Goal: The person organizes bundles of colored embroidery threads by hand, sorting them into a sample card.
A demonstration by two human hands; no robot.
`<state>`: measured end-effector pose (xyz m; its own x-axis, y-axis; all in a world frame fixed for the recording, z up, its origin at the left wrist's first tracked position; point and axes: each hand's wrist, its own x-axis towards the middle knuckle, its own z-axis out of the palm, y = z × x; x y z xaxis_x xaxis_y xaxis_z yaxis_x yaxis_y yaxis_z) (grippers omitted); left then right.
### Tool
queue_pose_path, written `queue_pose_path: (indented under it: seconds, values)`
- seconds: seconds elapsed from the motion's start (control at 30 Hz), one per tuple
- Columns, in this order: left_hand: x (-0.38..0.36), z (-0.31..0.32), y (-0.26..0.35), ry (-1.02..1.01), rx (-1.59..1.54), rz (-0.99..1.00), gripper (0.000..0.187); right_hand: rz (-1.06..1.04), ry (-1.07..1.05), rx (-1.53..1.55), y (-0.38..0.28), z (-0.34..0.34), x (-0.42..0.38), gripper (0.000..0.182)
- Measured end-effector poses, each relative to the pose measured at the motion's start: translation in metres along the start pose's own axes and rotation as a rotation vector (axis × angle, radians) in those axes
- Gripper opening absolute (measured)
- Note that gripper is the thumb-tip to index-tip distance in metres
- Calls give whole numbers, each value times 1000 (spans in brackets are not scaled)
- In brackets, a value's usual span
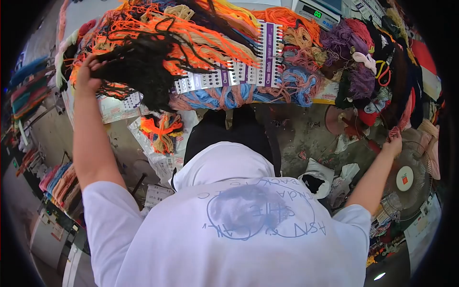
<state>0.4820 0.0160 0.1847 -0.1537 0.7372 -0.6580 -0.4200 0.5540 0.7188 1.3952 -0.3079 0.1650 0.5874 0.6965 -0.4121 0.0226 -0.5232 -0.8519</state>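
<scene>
My left hand (pixel 89 75) is at the left end of the table, its fingers closed on a bundle of black yarn (pixel 148 67). The black strands spread over orange yarn (pixel 210 43) and hang past the table's front edge. Off to the far right, my right hand (pixel 393 144) is low beside the table, fingers pinched round a pinkish-red yarn hank (pixel 406 112). White cards with punched edges and purple print (pixel 269 55) lie on the table between the two hands, with blue and pink yarn (pixel 239 97) in front of them.
A digital scale (pixel 315 14) stands at the back. Yellow-handled scissors (pixel 382 71) lie among purple yarn (pixel 361 81) on the right. A fan (pixel 406 177) is close to my right forearm. On the floor are an orange yarn bundle (pixel 161 131) and a white bag (pixel 316 177).
</scene>
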Motion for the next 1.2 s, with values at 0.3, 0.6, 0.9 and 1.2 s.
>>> queue_pose_path:
  seconds: [0.3,0.6,0.9,1.2]
  values:
    - [-47,192,-325,-175,673,-86,18,-261,-339,-292,47,434,-80,21]
    - [-32,190,-369,-177,918,52,19,-32,-332,-323,52,493,-95,17]
    - [-29,189,-364,-328,610,-122,19,-432,-278,-357,66,483,-107,12]
    - [-47,181,-337,92,492,64,19,-585,-438,-543,51,471,-100,21]
